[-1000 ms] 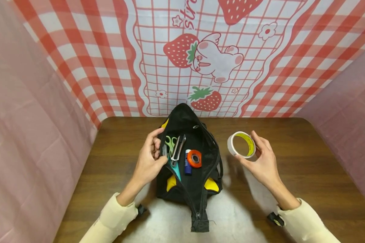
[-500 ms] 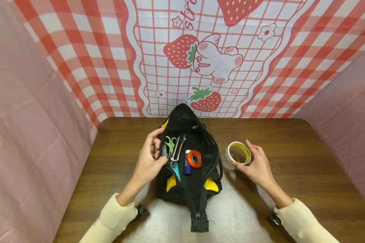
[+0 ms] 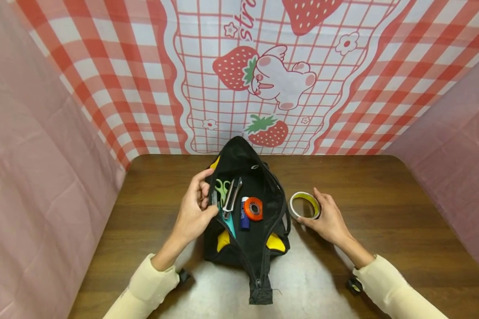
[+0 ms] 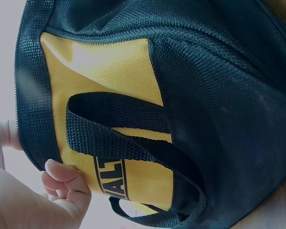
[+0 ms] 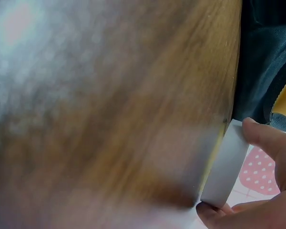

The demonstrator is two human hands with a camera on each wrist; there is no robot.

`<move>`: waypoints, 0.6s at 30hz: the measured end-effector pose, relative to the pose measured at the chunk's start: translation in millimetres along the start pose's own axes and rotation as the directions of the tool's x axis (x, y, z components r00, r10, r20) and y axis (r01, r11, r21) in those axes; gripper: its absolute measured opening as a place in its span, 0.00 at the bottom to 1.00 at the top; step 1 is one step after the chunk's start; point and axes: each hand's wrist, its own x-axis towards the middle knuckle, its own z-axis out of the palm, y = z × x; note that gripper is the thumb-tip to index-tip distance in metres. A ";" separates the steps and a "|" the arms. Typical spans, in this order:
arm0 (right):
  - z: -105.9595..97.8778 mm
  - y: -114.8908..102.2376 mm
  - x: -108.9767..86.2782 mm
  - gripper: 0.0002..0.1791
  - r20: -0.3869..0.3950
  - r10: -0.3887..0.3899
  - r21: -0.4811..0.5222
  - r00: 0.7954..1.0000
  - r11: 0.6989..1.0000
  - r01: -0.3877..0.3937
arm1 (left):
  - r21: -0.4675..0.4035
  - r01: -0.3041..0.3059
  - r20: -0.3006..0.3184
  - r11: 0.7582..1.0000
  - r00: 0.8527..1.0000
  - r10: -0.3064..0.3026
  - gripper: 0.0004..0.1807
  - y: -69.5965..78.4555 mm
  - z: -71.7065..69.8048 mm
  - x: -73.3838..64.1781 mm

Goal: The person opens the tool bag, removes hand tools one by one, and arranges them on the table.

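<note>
A black and yellow tool bag (image 3: 277, 206) stands unzipped on the table. My left hand (image 3: 194, 204) pinches the left edge of its opening; in the left wrist view, thumb and fingers hold the zipper rim beside the yellow panel (image 4: 109, 62). Inside lie green-handled scissors (image 3: 221, 188), a utility knife (image 3: 232, 198), a blue and white glue stick (image 3: 245, 218) and a flat orange round item (image 3: 253, 208). Just right of the bag, my right hand (image 3: 330, 218) grips a roll of tape (image 3: 292, 210) with a yellow core, at or close above the tabletop.
The wooden table (image 3: 383, 212) ends at a strawberry-print cloth (image 3: 143, 88) at the back. Pink curtains (image 3: 44, 155) hang at both sides. The bag's zipped strap end (image 3: 261, 292) points toward the near edge.
My right hand has brought the tape roll down and left, closer to the bag and the table. The left hand keeps its hold on the bag's rim.
</note>
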 end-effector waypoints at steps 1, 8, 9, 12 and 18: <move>1.4 1.9 0.1 0.70 0.008 -0.001 -0.004 1.000 1.000 0.001 | -0.001 0.000 0.001 1.000 1.000 0.000 0.46 0.0 -0.1 -0.1; 6.0 9.2 -0.2 0.70 0.022 -0.009 -0.009 1.000 1.000 0.009 | -0.001 -0.005 0.002 1.000 1.000 0.005 0.46 -0.5 -0.4 0.2; 6.0 9.6 -0.2 0.70 0.027 -0.008 -0.008 1.000 1.000 0.008 | -0.001 -0.007 0.002 1.000 1.000 0.007 0.46 -0.6 -0.4 0.3; 5.9 10.5 -0.2 0.69 0.041 0.005 -0.006 0.999 1.000 -0.005 | 0.000 -0.011 0.003 1.000 1.000 0.011 0.46 -0.9 -0.4 0.4; 8.6 17.3 0.1 0.70 0.058 0.017 -0.014 0.998 1.000 -0.016 | -0.001 -0.014 0.005 1.000 1.000 0.014 0.45 -1.0 -0.5 0.6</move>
